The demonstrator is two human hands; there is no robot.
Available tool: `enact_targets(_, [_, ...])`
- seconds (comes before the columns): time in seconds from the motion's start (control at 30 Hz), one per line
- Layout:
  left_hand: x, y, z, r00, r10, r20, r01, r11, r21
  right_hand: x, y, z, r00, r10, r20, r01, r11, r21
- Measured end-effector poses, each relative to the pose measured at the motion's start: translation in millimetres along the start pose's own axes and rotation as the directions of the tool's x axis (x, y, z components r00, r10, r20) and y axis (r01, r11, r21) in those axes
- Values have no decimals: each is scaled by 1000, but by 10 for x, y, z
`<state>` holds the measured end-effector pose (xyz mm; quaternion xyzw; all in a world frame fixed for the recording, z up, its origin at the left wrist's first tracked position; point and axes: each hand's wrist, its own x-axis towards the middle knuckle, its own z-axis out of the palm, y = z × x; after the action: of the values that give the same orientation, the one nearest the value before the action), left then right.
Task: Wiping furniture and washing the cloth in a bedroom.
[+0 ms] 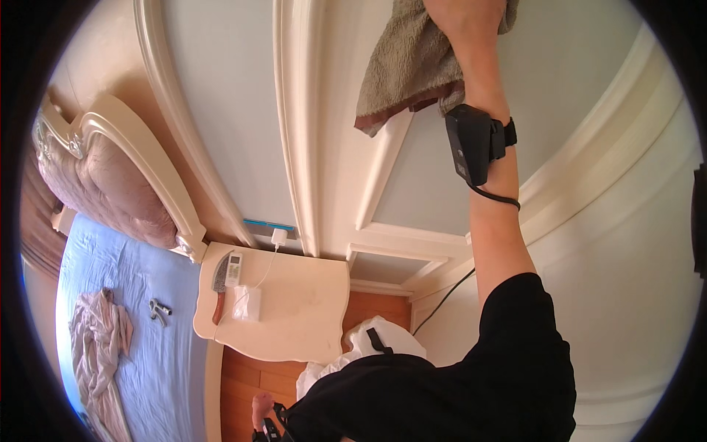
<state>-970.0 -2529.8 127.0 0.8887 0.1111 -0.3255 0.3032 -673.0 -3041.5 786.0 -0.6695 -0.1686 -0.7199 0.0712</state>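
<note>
My right hand (469,14) is raised at the top edge of the view, holding a grey-brown terry towel (411,66) against the grey-and-cream wall panelling (436,182). The fingertips are cut off or hidden by the towel. A dark brown hem runs along the towel's hanging lower edge. On that forearm a black device (469,143) is strapped, with a short cable. My left hand (262,406) hangs low at the bottom, beside the bed and above the wooden floor. It is small in view, and its finger pose is unclear.
A cream nightstand (304,309) carries a cleaver (220,284) with a wooden handle, a white remote control (233,269) and a white packet (247,303). A charger (279,237) is plugged in above. White plastic bags (359,348) lie nearby. Clothing (96,342) lies on the blue-sheeted bed (160,364).
</note>
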Motion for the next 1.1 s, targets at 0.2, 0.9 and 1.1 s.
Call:
enact_targets(0.2, [248, -93, -108, 718, 660, 221, -639, 499, 586, -975, -230, -4, 965, 245, 92, -232, 964, -129])
enact_targets(0.9, [331, 436, -165, 656, 657, 373, -670, 279, 687, -295, 503, -494, 1000, -18, 10, 20, 891, -454])
enact_targets(1.1, [615, -27, 127, 779, 616, 120, -618, 719, 318, -1675, 331, -451, 930, -73, 360, 215, 902, -374])
